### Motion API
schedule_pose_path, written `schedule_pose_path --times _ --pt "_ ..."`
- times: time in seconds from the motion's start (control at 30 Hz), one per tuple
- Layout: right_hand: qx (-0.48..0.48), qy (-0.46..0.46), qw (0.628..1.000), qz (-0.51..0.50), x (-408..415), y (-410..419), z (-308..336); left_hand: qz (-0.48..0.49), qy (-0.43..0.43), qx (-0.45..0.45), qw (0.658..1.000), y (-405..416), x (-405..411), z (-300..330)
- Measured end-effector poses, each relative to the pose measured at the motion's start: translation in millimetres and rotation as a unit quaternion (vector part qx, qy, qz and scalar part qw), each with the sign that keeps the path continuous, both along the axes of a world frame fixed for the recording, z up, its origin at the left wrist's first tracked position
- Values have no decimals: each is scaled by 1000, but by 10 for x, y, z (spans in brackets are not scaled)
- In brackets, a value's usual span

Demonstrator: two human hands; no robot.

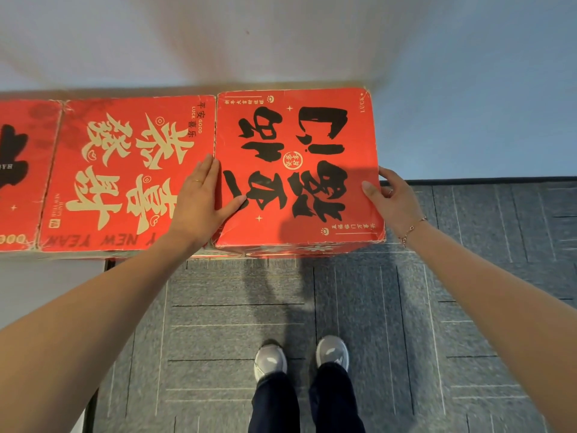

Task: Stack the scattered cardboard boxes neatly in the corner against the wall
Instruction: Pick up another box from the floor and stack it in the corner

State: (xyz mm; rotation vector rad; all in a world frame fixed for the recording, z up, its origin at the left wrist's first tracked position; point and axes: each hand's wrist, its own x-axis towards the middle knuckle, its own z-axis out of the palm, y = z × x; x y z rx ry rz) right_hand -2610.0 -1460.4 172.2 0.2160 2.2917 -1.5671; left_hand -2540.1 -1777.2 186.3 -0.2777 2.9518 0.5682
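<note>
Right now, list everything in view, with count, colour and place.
cardboard boxes: three tops visible, red, in a row against the wall; right one black-lettered, middle cream-lettered, left cut off.
wall: one, pale, behind the boxes.
carpet: one, grey-blue tiles, underfoot.
shoes: two, grey, bottom centre.
left hand: fingers straight on the right box's left edge.
right hand: grips its right edge.

One camera sits on the person's head — it looks forward and down, close above the red box, with the wall far and shoes near.
</note>
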Motion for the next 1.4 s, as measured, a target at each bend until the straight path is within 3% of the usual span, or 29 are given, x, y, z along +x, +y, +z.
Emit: schedule_pose_path --times 0.97,1.27,1.4 --pt "55 -23 998 7 19 -55 50 -11 -9 -26 1000 28 32 -13" --pt "113 -43 991 54 -70 -55 53 -22 -40 -53 998 20 -8 70" --pt "144 -51 986 67 -101 -41 142 -5 -64 -16 998 35 -65 193"
